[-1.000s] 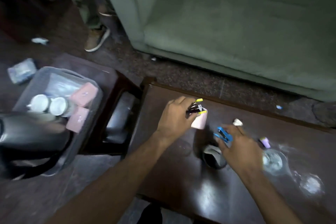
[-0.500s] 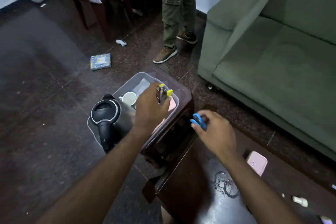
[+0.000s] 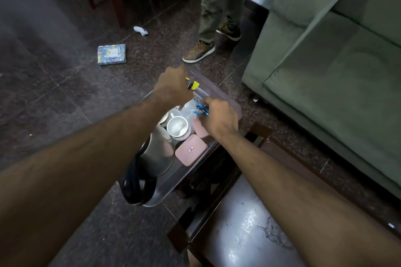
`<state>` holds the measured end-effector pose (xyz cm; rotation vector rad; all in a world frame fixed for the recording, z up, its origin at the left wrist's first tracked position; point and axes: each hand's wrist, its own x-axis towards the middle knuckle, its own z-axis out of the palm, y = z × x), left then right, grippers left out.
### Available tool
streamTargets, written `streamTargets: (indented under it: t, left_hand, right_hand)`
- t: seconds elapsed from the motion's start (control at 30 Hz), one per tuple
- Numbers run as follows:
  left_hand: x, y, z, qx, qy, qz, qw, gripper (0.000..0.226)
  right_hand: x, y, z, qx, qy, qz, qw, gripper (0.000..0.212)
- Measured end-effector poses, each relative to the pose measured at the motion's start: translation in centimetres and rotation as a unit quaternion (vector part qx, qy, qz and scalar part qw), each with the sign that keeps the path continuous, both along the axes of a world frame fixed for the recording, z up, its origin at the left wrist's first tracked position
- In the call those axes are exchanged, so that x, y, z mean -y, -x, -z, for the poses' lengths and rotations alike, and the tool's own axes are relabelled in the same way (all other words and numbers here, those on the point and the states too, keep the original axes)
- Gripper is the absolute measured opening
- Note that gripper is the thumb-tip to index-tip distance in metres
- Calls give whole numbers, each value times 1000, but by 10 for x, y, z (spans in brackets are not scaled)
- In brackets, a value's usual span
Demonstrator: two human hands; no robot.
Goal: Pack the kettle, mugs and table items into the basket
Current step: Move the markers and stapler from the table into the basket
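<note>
two bare arms reach forward over a clear plastic basket [image 3: 159, 197] that sits on a small dark stool [image 3: 230, 102] beside a glossy dark table [image 3: 238, 234]; the left hand [image 3: 171, 88] is curled tight around a bundle of yellow-capped markers [image 3: 192, 84], held above the far end of the basket; the right hand [image 3: 219, 118] pinches a small blue stapler [image 3: 201, 110] just over the basket's far half; inside the basket, a steel kettle [image 3: 156, 156] with a black handle fills the near end; a white mug [image 3: 178, 125] stands upright beyond it, a second one partly hidden at its left; two pink boxes [image 3: 190, 149] lie along the right wall; a green sofa [image 3: 336, 71] stands at right; another person's legs [image 3: 217, 6] stand on the dark floor, near a small printed box [image 3: 111, 54].
</note>
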<state>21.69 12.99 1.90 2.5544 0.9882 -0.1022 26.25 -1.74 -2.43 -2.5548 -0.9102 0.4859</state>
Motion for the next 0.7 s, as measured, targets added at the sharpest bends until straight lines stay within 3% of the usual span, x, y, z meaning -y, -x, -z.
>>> streamTargets:
  t: [0.27, 0.5, 0.7]
  left_hand:
    - [-21, -13, 24, -50, 6, 12, 999, 52]
    - [-20, -17, 35, -76, -18, 12, 997, 56]
    - [-18, -19, 50, -126, -49, 34, 990, 57]
  right_hand:
    - [-48, -7, 38, 50, 19, -29, 998, 32]
    - [-54, -6, 55, 74, 93, -62, 991, 35]
    - [-36, -2, 43, 33, 30, -7, 999, 35]
